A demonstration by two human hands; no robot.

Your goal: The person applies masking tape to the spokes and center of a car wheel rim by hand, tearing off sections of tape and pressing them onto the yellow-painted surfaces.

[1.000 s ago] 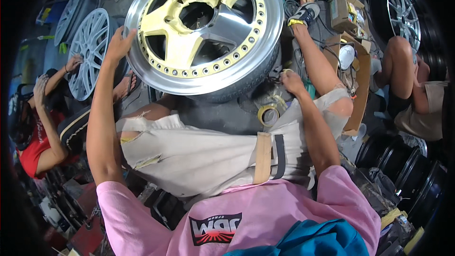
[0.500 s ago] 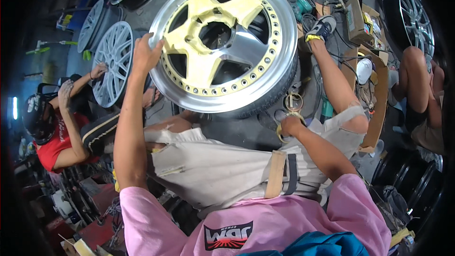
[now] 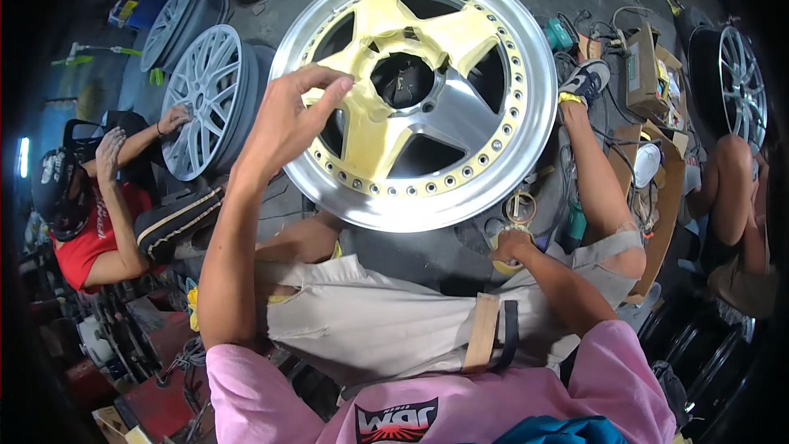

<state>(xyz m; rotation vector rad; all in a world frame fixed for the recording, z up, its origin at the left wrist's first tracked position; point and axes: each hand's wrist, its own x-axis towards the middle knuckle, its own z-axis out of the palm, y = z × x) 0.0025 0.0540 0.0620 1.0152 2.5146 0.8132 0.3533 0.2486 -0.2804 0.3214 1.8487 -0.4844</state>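
In front of me is a large alloy wheel (image 3: 467, 122) with a polished silver rim, a ring of bolts and spokes. Yellow masking tape (image 3: 374, 144) covers most of its face; the lower-right spoke is bare metal. My left hand (image 3: 300, 111) is over the wheel's left side, thumb and fingers pointing toward the taped centre, with nothing visible in it. Whether its fingertips touch the tape I cannot tell. Low beside my right knee, my right hand (image 3: 516, 247) is closed on a roll of masking tape (image 3: 503, 265). Another tape roll (image 3: 520, 208) shows just beyond that hand.
On the left, a co-worker in red (image 3: 103, 222) touches a grey multi-spoke wheel (image 3: 203, 103). Cardboard boxes (image 3: 657, 197), cables and a green power tool (image 3: 561, 33) lie at right. Another person's leg (image 3: 734, 177) and a spoked wheel (image 3: 740, 82) are at far right.
My left hand has left the wheel's outer rim and moved right, over the taped face. The wheel appears lower and farther right in view. My right hand keeps the tape roll.
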